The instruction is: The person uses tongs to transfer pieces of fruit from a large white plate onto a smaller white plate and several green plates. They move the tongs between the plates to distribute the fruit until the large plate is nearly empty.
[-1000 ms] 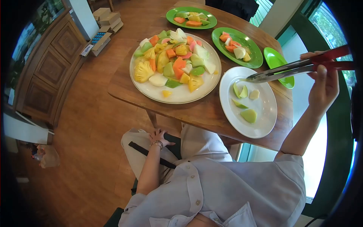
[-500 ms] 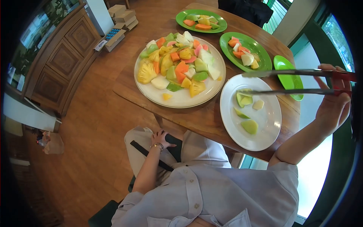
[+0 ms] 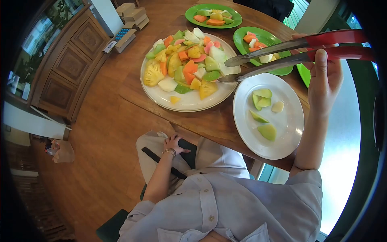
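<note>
My right hand (image 3: 324, 74) grips red-handled metal tongs (image 3: 278, 54). The tongs' two tips are apart, with nothing between them, over the right edge of a large cream platter (image 3: 173, 104). A heap of cut fruit (image 3: 187, 60), with pineapple, orange and green pieces, covers that platter. Below the tongs, a white oval plate (image 3: 284, 139) carries several green wedges (image 3: 267, 132) and one pale piece (image 3: 278, 106). My left hand (image 3: 175, 145) lies open on my thigh, fingers over a black item (image 3: 188, 154) that I cannot make out.
Green plates with cut fruit stand at the back (image 3: 191, 18) and behind the tongs (image 3: 242, 34). Part of another green plate (image 3: 303, 72) shows by my right wrist. The wooden table's (image 3: 161, 117) near edge runs before my knees. Cardboard boxes (image 3: 133, 16) sit at the far left.
My right hand has swung the tongs left and away from me, from above the white plate to the large platter's edge. The left hand stays on my thigh.
</note>
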The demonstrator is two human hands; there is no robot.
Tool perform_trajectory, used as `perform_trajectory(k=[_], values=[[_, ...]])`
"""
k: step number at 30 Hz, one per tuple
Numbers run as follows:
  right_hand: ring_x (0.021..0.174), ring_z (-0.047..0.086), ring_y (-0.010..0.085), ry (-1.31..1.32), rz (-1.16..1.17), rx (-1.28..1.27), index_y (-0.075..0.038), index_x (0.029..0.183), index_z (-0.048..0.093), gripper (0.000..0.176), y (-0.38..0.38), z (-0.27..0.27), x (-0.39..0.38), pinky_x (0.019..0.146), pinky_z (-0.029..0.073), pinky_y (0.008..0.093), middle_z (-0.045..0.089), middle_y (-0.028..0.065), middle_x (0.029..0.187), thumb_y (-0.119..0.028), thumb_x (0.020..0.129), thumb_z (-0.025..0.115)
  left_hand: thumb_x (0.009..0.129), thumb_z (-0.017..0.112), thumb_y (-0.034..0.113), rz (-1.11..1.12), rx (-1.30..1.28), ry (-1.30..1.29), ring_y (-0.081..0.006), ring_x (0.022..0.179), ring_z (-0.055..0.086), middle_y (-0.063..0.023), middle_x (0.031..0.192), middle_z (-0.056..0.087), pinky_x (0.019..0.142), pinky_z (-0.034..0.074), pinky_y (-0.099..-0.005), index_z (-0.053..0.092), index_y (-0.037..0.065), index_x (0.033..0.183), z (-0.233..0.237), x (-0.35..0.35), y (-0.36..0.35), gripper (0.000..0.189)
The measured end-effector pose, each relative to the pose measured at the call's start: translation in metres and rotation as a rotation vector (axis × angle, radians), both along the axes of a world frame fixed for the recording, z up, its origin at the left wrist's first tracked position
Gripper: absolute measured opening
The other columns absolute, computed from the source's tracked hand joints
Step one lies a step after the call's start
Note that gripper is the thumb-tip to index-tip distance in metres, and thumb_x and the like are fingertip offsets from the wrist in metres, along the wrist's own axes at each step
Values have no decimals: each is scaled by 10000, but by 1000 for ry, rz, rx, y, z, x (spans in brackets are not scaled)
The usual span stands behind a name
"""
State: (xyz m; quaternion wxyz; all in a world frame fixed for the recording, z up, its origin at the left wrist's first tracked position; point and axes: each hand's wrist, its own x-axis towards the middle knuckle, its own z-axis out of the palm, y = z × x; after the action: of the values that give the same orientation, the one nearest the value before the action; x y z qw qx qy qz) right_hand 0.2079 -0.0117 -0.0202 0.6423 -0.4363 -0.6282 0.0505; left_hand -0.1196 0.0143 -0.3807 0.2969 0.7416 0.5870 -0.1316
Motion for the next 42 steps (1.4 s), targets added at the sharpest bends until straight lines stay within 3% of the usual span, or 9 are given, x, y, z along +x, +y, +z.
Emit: perform_trajectory(k=[6,29,30,31,35,37,42], values=[[873,554,237,-127,-19,69,36,1015,417,256,2,1,0,764,468,340,541,196,943,-165,857,401,396,692,563,-5,-27,9,-246,1196,212,-3,1272,301,963,139,-398,462,232,1118,2,1,1,826],[802,579,192,50,-96,68,17,980,459,224,-1,2,18,686,507,297,570,159,890,-163,853,415,390,687,573,-6,-7,13,-239,1170,261,-20,1263,310,963,159,-384,477,217,1106,4,1,0,827],[715,564,99,126,-42,106,14,915,511,221,-2,6,18,601,501,245,577,66,834,-179,807,521,388,695,560,1,-15,9,-244,1179,243,-13,1267,308,962,153,-391,471,218,1114,4,1,1,833],[715,564,99,126,-44,101,14,915,511,221,-6,9,19,601,501,245,577,66,834,-179,807,521,387,703,546,7,-26,5,-249,1189,224,-6,1271,306,961,146,-398,466,218,1123,4,1,1,840],[764,583,155,75,-75,87,29,953,506,217,-28,24,42,599,511,282,580,123,878,-148,844,442,382,707,542,8,-25,-3,-242,1189,226,-7,1269,310,962,146,-399,474,217,1113,2,1,1,833],[891,555,264,-89,-22,-64,30,1034,451,345,-44,37,46,741,481,327,541,214,955,-246,881,314,378,710,537,14,-24,-15,-237,1189,226,-7,1268,311,961,147,-398,479,216,1105,3,1,1,828],[907,552,256,-324,-129,-151,-8,1071,425,337,-65,48,42,750,471,331,536,178,996,-258,881,302,380,710,533,16,-23,-10,-233,1185,232,-6,1264,316,960,149,-392,480,216,1101,5,3,1,820]])
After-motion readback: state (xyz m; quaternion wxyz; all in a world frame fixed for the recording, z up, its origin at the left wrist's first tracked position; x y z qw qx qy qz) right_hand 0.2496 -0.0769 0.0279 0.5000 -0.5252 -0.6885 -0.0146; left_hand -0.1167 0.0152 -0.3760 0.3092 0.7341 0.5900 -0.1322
